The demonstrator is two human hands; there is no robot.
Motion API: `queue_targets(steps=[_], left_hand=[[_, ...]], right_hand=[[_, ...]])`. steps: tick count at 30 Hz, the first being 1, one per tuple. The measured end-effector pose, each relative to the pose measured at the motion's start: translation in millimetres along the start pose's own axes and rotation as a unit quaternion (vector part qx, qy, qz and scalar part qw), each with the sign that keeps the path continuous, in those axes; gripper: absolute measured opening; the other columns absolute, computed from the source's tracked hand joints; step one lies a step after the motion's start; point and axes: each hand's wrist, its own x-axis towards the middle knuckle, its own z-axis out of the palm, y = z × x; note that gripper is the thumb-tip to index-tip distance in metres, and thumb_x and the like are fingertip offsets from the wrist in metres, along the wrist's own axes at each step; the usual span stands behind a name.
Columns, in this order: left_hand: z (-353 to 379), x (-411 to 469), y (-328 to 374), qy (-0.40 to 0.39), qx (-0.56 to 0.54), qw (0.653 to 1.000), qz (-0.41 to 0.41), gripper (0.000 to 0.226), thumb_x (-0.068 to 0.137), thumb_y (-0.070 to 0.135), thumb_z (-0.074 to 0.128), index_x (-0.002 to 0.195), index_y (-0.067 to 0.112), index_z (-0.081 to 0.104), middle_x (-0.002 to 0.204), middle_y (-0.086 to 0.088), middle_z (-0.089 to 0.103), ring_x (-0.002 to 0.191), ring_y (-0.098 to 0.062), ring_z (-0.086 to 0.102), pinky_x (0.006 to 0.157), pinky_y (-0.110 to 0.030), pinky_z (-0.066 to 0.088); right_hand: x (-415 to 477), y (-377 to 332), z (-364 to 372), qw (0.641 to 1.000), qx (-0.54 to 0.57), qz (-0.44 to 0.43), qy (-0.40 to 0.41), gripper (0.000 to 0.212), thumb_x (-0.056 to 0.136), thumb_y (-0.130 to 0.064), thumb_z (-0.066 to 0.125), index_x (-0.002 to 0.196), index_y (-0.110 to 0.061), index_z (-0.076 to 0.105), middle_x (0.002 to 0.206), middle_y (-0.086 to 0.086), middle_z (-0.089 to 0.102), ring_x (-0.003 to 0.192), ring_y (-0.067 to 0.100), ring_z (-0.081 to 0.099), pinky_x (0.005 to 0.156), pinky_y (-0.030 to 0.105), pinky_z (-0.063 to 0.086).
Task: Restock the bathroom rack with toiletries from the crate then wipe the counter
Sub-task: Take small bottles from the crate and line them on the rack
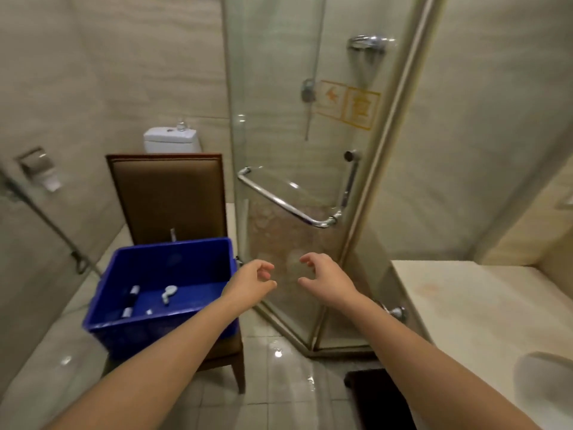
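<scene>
A blue crate rests on the seat of a brown chair at the lower left. On its floor lie a dark tube and a small white item. My left hand hovers just right of the crate's near corner, fingers curled and apart, holding nothing. My right hand is held out beside it, fingers also spread and empty, in front of the glass shower door. A chrome wire rack hangs high inside the shower. The pale stone counter runs along the right.
A chrome handle crosses the shower door. A white toilet tank with a small bottle stands behind the chair. A sink basin sits in the counter at the lower right. A dark mat lies on the wet tiled floor.
</scene>
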Motion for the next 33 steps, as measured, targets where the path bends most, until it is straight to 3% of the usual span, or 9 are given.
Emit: queue_targets(steps=[11, 15, 18, 24, 29, 33], left_hand=[[-61, 7, -74, 0.118, -0.026, 0.983, -0.135, 0.038, 0.088, 0.028, 0.067, 0.123, 0.032, 0.053, 0.102, 0.018, 0.056, 0.091, -0.002, 0.056, 0.069, -0.022, 0.044], [-72, 14, -90, 0.173, -0.029, 0.968, -0.179, 0.037, 0.088, 0.027, 0.067, 0.122, 0.030, 0.054, 0.107, 0.013, 0.058, 0.096, -0.006, 0.058, 0.080, -0.028, 0.048], [-78, 17, -99, 0.202, -0.029, 0.957, -0.208, 0.037, 0.087, 0.028, 0.067, 0.122, 0.032, 0.053, 0.111, 0.012, 0.059, 0.100, -0.009, 0.059, 0.090, -0.034, 0.050], [-84, 17, -117, 0.246, -0.058, 0.935, -0.248, 0.040, 0.086, 0.029, 0.069, 0.123, 0.031, 0.054, 0.109, 0.013, 0.059, 0.100, -0.007, 0.059, 0.093, -0.034, 0.050], [-88, 12, -130, 0.274, -0.065, 0.917, -0.283, 0.036, 0.087, 0.027, 0.068, 0.120, 0.030, 0.054, 0.107, 0.012, 0.059, 0.100, -0.009, 0.059, 0.092, -0.035, 0.051], [-100, 8, -144, 0.295, -0.072, 0.903, -0.302, 0.031, 0.084, 0.029, 0.071, 0.108, 0.036, 0.053, 0.099, 0.018, 0.060, 0.097, -0.006, 0.060, 0.092, -0.037, 0.052]], right_hand=[[95, -65, 65, 0.984, 0.018, -0.131, -0.119, 0.048, 0.086, -0.029, 0.064, 0.132, -0.026, 0.051, 0.134, -0.002, 0.050, 0.119, 0.013, 0.052, 0.097, 0.033, 0.049], [130, -85, 84, 0.971, 0.012, -0.185, -0.154, 0.049, 0.087, -0.027, 0.062, 0.134, -0.024, 0.050, 0.132, -0.001, 0.051, 0.116, 0.013, 0.053, 0.094, 0.028, 0.047], [150, -97, 96, 0.960, 0.010, -0.213, -0.183, 0.049, 0.088, -0.028, 0.060, 0.136, -0.025, 0.048, 0.133, -0.002, 0.050, 0.113, 0.014, 0.054, 0.094, 0.032, 0.050], [180, -113, 119, 0.938, 0.015, -0.261, -0.227, 0.048, 0.089, -0.027, 0.060, 0.136, -0.025, 0.048, 0.137, -0.002, 0.048, 0.116, 0.014, 0.053, 0.091, 0.028, 0.048], [196, -127, 140, 0.920, 0.007, -0.291, -0.264, 0.045, 0.092, -0.026, 0.059, 0.136, -0.022, 0.047, 0.138, 0.000, 0.046, 0.113, 0.017, 0.053, 0.092, 0.034, 0.050], [205, -141, 157, 0.910, 0.009, -0.299, -0.286, 0.045, 0.093, -0.027, 0.058, 0.136, -0.023, 0.047, 0.138, 0.001, 0.046, 0.112, 0.017, 0.055, 0.090, 0.033, 0.051]])
